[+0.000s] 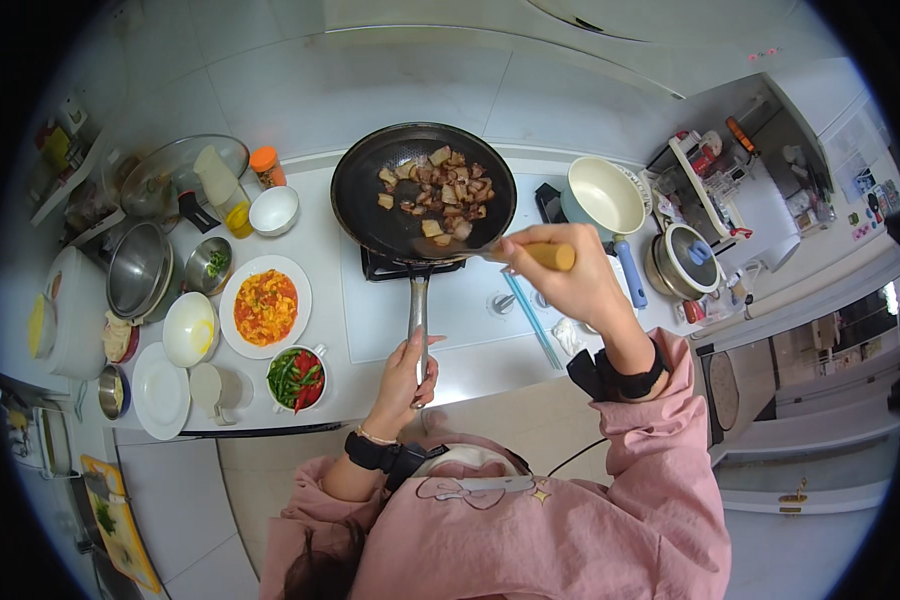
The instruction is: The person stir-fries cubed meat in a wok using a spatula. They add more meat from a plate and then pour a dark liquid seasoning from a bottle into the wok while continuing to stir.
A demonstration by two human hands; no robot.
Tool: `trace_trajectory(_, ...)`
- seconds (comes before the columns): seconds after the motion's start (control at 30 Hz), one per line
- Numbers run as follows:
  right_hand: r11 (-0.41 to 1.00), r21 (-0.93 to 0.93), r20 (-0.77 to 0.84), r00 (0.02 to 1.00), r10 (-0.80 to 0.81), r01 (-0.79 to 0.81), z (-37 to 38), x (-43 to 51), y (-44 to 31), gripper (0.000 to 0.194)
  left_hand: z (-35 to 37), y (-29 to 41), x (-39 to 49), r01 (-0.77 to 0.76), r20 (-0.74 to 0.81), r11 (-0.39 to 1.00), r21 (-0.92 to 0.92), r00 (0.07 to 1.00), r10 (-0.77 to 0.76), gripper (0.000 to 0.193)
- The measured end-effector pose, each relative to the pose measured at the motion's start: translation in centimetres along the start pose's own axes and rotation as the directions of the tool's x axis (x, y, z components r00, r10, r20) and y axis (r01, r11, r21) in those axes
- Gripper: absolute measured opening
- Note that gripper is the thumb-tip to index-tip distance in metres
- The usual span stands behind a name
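My left hand (397,381) grips the metal handle (418,300) of a dark frying pan (364,199), which sits over a hob burner. Browned pieces of sliced meat (454,187) lie in the pan, mostly towards its far right side. In my right hand (570,262) is a spatula with a yellowish handle (551,256). The spatula's blade (439,247) reaches into the near side of the pan, close to a few pieces of meat; its edge is blurred.
Left of the hob stand a plate of egg and tomato (266,307), a bowl of cut green and red peppers (296,379), a white bowl (191,330) and an oil bottle (225,187). To the right are blue chopsticks (532,319), a saucepan (607,196) and a lidded pot (682,262).
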State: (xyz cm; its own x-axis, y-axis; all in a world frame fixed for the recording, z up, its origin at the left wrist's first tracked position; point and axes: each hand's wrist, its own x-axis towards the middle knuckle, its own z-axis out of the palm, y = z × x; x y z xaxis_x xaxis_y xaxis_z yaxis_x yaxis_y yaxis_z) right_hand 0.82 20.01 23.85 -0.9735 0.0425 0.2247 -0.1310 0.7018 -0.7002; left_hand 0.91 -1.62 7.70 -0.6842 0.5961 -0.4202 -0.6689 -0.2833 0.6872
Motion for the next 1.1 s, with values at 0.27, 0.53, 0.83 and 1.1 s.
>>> trace_trajectory(0.27, 0.922, 0.384, -0.358, 0.912, 0.199, -0.051, 3.1, 0.8, 12.8, 0.028, -0.9, 0.7, 0.1, 0.046, 0.043, 0.999, 0.001, 0.998, -0.046, 0.041)
trace_trajectory(0.53, 0.946, 0.266, -0.364, 0.928, -0.077, 0.183, 4.6, 3.4, 14.7, 0.020, -1.9, 1.6, -0.1, 0.063, 0.053, 0.997, 0.035, 0.996, -0.065, 0.041)
trace_trajectory(0.83, 0.696, -0.318, 0.200, 0.764, -0.614, 0.643, 3.5, 5.2, 12.6, 0.029, -1.3, 1.4, -0.4, 0.049, -0.016, 0.999, 0.024, 0.999, -0.049, 0.043)
trace_trajectory(1.1, 0.577, -0.337, 0.479, 0.663, -0.575, 0.744, -5.8, -3.3, 8.0, 0.036, -0.6, 1.4, -0.5, 0.025, -0.059, 0.999, 0.025, 0.998, -0.023, 0.044)
